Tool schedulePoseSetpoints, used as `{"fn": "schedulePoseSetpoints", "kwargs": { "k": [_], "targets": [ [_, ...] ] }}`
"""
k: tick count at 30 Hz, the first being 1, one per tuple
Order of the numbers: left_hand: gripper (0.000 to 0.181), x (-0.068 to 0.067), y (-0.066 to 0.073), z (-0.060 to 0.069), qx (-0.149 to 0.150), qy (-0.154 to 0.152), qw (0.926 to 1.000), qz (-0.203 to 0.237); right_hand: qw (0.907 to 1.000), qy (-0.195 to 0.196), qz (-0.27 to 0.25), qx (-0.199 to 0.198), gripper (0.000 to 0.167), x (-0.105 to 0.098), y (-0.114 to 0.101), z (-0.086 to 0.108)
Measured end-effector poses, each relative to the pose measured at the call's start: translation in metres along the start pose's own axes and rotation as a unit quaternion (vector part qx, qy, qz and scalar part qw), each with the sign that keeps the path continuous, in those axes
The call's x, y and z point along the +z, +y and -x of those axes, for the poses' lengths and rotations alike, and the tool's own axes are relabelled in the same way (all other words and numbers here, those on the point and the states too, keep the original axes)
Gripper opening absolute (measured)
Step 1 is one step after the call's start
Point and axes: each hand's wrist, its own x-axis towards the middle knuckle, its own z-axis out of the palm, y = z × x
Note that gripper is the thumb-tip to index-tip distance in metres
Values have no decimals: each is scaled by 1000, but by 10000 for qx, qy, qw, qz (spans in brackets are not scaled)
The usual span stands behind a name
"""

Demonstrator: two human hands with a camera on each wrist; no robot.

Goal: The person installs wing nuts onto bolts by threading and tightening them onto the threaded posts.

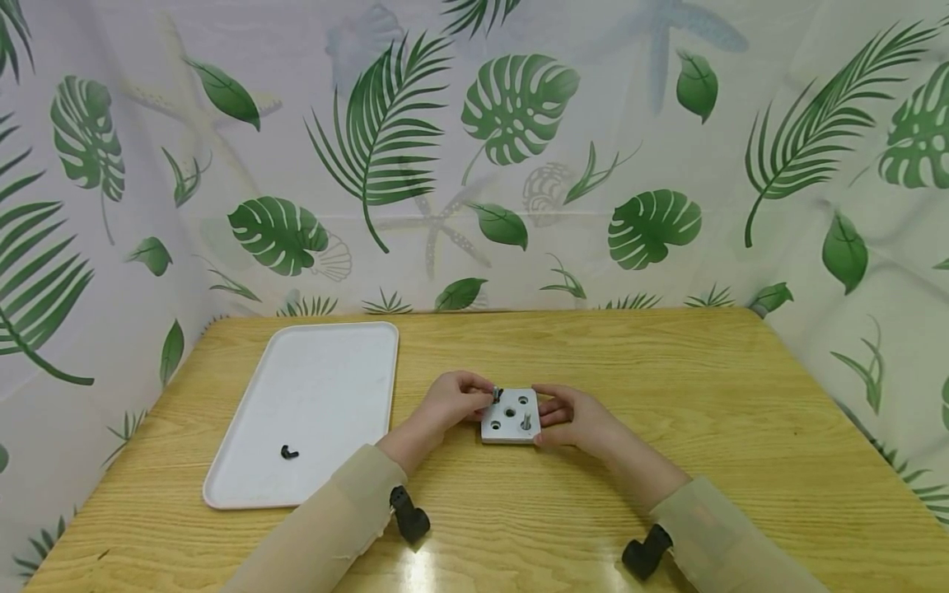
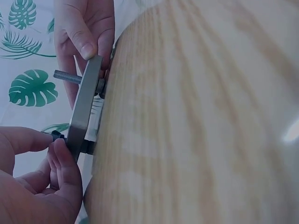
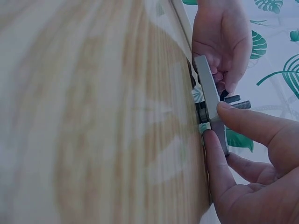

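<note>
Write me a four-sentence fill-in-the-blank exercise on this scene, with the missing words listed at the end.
1. The bare right hand holds the square silver metal plate by its ____ edge.
2. Above the plate's top face, ____ threaded metal bolts stick up.
3. The bare left hand pinches a small piece, coloured ____, at one bolt.
4. A small black bent part lies on the white rectangular tray, to the ____ of both hands.

Missing words: right; two; black; left.
</note>
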Motion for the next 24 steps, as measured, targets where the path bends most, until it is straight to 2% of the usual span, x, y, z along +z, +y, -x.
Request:
{"fn": "schedulePoseSetpoints", "kwargs": {
  "k": [5, 12, 24],
  "targets": [
    [21, 2, 1, 1, 0, 86, 10000, -5, 10000, 11, 27, 7, 87, 0, -1, 0],
    [8, 3, 3, 3, -55, 264, 9995, 174, 9998, 84, 45, 157, 85, 2, -1, -1],
    [10, 5, 4, 3, -41, 288, 9993, 239, 9999, 87, -33, 145, 86, 2, 0, -2]
  ]
}}
